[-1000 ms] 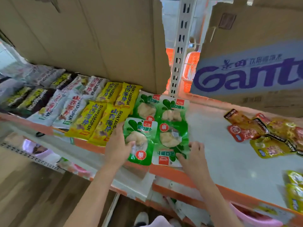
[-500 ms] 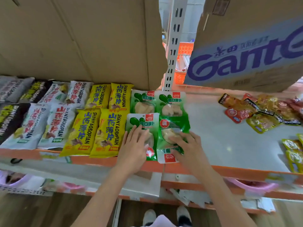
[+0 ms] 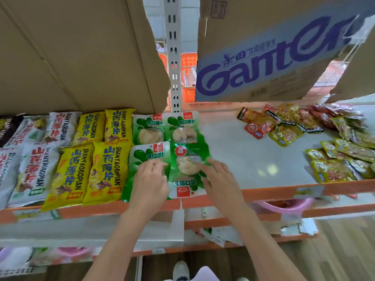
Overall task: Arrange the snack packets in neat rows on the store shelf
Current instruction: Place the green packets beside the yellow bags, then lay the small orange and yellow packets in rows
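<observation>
Green snack packets lie two by two on the white shelf (image 3: 253, 159). My left hand (image 3: 151, 179) rests flat with straight fingers on the front left green packet (image 3: 147, 155). My right hand (image 3: 220, 179) touches the right edge of the front right green packet (image 3: 186, 167), which lies upside down with its label toward me. Behind them sit two more green packets (image 3: 166, 128). Yellow packets (image 3: 95, 153) and white packets (image 3: 34, 155) lie in rows to the left.
A loose heap of orange, red and yellow small packets (image 3: 304, 126) lies at the right of the shelf. Cardboard boxes (image 3: 81, 53) stand behind, one printed Ganten (image 3: 263, 63). A grey upright post (image 3: 174, 57) stands between them. The orange shelf edge (image 3: 243, 194) runs along the front.
Both hands have settled further onto the two front green packets. The view has moved closer to the shelf and slightly right.
</observation>
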Motion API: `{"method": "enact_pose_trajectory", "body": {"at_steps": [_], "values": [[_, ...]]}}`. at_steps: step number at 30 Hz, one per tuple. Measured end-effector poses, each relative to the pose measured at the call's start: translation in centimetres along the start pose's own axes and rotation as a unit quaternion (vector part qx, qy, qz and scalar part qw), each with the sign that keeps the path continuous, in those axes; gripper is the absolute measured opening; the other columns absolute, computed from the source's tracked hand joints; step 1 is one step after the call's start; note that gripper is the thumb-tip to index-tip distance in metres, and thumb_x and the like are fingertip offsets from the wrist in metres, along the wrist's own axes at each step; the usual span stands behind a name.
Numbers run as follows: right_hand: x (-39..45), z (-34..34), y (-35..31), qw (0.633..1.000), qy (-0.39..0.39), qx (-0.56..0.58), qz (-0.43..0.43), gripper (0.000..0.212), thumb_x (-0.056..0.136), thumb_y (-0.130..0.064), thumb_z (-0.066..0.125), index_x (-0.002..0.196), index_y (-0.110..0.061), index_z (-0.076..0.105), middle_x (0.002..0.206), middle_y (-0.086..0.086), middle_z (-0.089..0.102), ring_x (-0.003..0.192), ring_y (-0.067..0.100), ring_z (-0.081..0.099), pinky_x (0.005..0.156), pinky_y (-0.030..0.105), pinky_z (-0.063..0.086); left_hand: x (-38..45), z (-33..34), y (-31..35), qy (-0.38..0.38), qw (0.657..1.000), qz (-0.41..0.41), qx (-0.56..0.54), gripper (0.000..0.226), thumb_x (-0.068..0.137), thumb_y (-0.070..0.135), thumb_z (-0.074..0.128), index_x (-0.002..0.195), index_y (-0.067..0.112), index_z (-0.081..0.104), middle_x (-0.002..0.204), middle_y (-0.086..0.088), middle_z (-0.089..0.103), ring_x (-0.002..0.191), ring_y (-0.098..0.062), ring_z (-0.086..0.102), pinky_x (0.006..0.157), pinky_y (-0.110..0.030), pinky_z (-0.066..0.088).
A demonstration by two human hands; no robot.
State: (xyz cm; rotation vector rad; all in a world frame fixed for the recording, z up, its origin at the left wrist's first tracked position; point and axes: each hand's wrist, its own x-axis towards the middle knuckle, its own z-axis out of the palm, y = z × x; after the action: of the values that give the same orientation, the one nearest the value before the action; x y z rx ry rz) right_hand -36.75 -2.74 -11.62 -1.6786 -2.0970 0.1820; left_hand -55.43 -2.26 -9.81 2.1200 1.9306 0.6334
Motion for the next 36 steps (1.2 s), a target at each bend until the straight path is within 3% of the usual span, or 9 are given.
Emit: {"method": "enact_pose_trajectory", "body": {"at_steps": [3,6,10,14,17,21,26,30,36], "values": [[-1.3,-1.3,2.6,1.0,0.016,-0.017,0.001,0.032,0.067,0.0,0.073,0.097,-0.012,0.068,0.108,0.009,0.066,0.099,0.031,0.061,0.072,0.043,0.056,-0.7,1.0,3.3,0.013,0.999,0.037,-0.018,0.026,0.084,0.009,0.058,0.11,0.009,0.06,0.11,-0.005,0.057,0.105,-0.022,0.048,0.093,-0.033,0.037],[-3.0,-2.8,5.6,0.999,0.042,-0.023,0.01,0.031,0.059,0.001,0.079,0.084,-0.016,0.072,0.094,0.005,0.069,0.087,0.028,0.065,0.064,0.037,0.054,-1.4,2.9,6.7,-0.017,0.996,0.091,-0.008,0.028,0.08,0.019,0.048,0.1,0.008,0.064,0.102,-0.008,0.06,0.096,-0.028,0.055,0.081,-0.041,0.049],[-5.5,-5.0,9.6,0.994,0.068,-0.081,0.037,0.023,0.061,-0.01,0.072,0.082,-0.021,0.071,0.09,0.0,0.066,0.084,0.023,0.061,0.063,0.034,0.051,-2.6,5.6,11.4,-0.054,0.993,0.102,-0.008,0.024,0.083,0.016,0.056,0.107,0.016,0.061,0.11,-0.003,0.054,0.11,-0.023,0.044,0.092,-0.038,0.038],[-8.1,-7.2,14.2,0.989,0.088,-0.092,0.075,0.025,0.067,-0.025,0.049,0.082,-0.022,0.069,0.092,0.003,0.061,0.089,0.022,0.052,0.064,0.036,0.05,-3.1,7.7,16.0,-0.057,0.991,0.119,0.001,0.023,0.073,0.02,0.061,0.095,0.018,0.066,0.098,-0.002,0.059,0.096,-0.027,0.055,0.077,-0.041,0.043],[-10.3,-9.6,17.4,0.986,0.085,-0.101,0.099,0.019,0.063,-0.016,0.063,0.081,-0.017,0.069,0.091,0.007,0.062,0.084,0.028,0.059,0.064,0.035,0.05,-3.0,9.5,20.0,-0.058,0.989,0.137,-0.002,0.024,0.065,0.023,0.06,0.088,0.019,0.067,0.089,-0.002,0.062,0.084,-0.029,0.059,0.067,-0.04,0.049],[-12.7,-12.1,21.1,0.982,0.068,-0.097,0.144,0.027,0.063,-0.009,0.076,0.089,-0.013,0.069,0.093,0.009,0.063,0.084,0.031,0.061,0.067,0.037,0.053,-3.5,11.9,25.0,-0.072,0.983,0.17,-0.008,0.024,0.069,0.023,0.059,0.09,0.014,0.066,0.091,-0.006,0.06,0.086,-0.031,0.058,0.071,-0.042,0.049],[-13.8,-13.4,23.8,0.98,0.074,-0.053,0.177,0.028,0.071,-0.012,0.074,0.099,-0.015,0.067,0.102,0.008,0.061,0.094,0.03,0.059,0.074,0.039,0.05,-4.0,14.0,28.4,-0.103,0.979,0.17,-0.035,0.029,0.086,0.022,0.057,0.114,0.015,0.058,0.111,-0.004,0.052,0.108,-0.023,0.045,0.095,-0.034,0.037],[-13.0,-13.9,24.8,0.978,0.091,-0.041,0.185,0.022,0.081,-0.017,0.068,0.102,-0.013,0.066,0.107,0.007,0.061,0.097,0.027,0.056,0.077,0.039,0.049,-2.4,14.7,29.0,-0.095,0.978,0.176,-0.059,0.028,0.083,0.017,0.062,0.111,0.014,0.062,0.105,-0.005,0.054,0.104,-0.025,0.048,0.091,-0.034,0.038],[-9.3,-14.4,25.4,0.979,0.091,-0.037,0.18,0.019,0.085,-0.021,0.062,0.102,-0.012,0.065,0.112,0.006,0.06,0.103,0.026,0.054,0.083,0.04,0.048,2.5,15.3,28.5,-0.105,0.976,0.183,-0.043,0.035,0.084,0.016,0.058,0.118,0.012,0.057,0.114,-0.008,0.052,0.111,-0.027,0.045,0.096,-0.037,0.036]]}}
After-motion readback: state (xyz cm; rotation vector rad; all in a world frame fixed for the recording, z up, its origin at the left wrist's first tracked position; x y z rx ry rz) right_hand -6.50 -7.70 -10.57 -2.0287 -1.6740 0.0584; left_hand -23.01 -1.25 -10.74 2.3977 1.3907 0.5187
